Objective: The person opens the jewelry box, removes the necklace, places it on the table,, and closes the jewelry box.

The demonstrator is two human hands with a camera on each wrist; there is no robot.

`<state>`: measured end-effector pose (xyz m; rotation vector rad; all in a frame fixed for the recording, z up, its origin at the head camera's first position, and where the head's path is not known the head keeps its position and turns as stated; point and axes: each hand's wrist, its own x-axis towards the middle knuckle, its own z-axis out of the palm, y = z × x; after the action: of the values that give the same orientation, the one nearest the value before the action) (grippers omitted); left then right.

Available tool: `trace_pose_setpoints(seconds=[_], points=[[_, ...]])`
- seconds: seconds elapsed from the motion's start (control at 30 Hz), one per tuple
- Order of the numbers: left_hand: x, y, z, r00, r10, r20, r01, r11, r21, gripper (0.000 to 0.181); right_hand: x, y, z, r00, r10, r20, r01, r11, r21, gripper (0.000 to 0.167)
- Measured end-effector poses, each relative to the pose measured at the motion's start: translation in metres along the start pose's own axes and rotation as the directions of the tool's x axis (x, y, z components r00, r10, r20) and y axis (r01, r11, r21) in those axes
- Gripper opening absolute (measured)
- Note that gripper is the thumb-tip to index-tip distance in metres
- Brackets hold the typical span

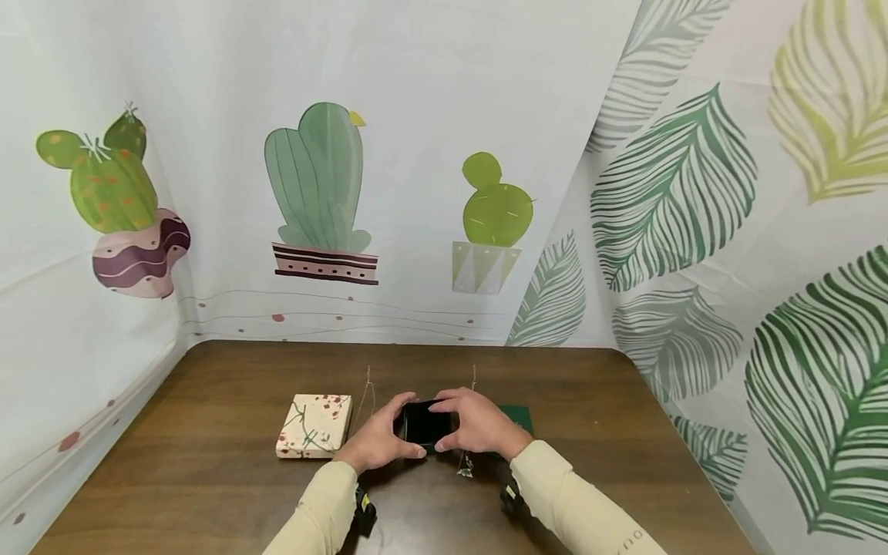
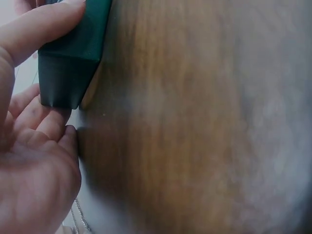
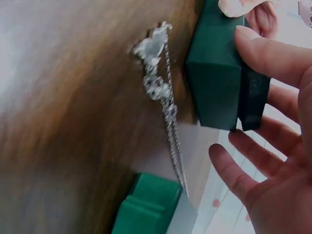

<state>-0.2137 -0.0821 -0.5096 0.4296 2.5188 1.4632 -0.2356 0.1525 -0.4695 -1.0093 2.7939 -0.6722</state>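
Note:
Between my two hands, a dark green jewelry box (image 1: 426, 426) with a black face is held just above the table. My left hand (image 1: 380, 436) grips its left side; in the left wrist view the thumb (image 2: 53, 24) lies on the green box (image 2: 70, 73). On the right side, my right hand (image 1: 477, 422) holds it with the thumb (image 3: 273, 56) across the edge. A darker piece (image 3: 253, 100) sits against the green part (image 3: 214, 83) in the right wrist view; whether it is an insert cannot be told. Beside it lies a silver necklace (image 3: 152, 48) with a clear pendant.
A cream floral box (image 1: 314, 426) stands left of my left hand. A second thin chain (image 1: 368, 389) lies between them. Another green piece (image 1: 516, 418), partly behind my right hand, rests on the brown table (image 1: 229, 432). Printed curtains (image 1: 416, 154) hang behind.

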Motion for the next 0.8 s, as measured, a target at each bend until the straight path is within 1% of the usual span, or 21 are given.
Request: trace_pose_setpoints(seconds=[0.13, 0.23, 0.4, 0.53, 0.8], points=[[-0.0002, -0.0006, 0.0001, 0.999, -0.022, 0.028, 0.022, 1.000, -0.003, 0.096, 0.0020, -0.0003, 0.0023, 1.000, 0.014, 0.017, -0.014, 1.000, 0.002, 0.059], [0.0000, -0.0012, -0.0006, 0.998, -0.034, 0.044, 0.035, 0.999, -0.013, 0.093, 0.0031, 0.0001, 0.0040, 1.000, 0.019, 0.015, -0.019, 1.000, 0.004, 0.060], [-0.0010, -0.0037, -0.0017, 0.999, -0.046, 0.028, 0.046, 0.999, -0.019, 0.090, 0.0024, -0.0014, 0.0060, 1.000, 0.020, 0.009, -0.020, 1.000, 0.011, 0.057], [-0.0024, -0.0053, -0.0009, 0.998, -0.053, 0.040, 0.054, 0.998, -0.030, 0.090, -0.0006, -0.0021, 0.0086, 0.999, 0.039, 0.024, -0.040, 0.999, 0.026, 0.051], [-0.0002, -0.0014, -0.0028, 0.999, -0.047, 0.028, 0.049, 0.997, -0.066, 0.089, -0.0006, -0.0032, 0.0059, 0.997, 0.065, 0.031, -0.066, 0.997, 0.038, 0.044]])
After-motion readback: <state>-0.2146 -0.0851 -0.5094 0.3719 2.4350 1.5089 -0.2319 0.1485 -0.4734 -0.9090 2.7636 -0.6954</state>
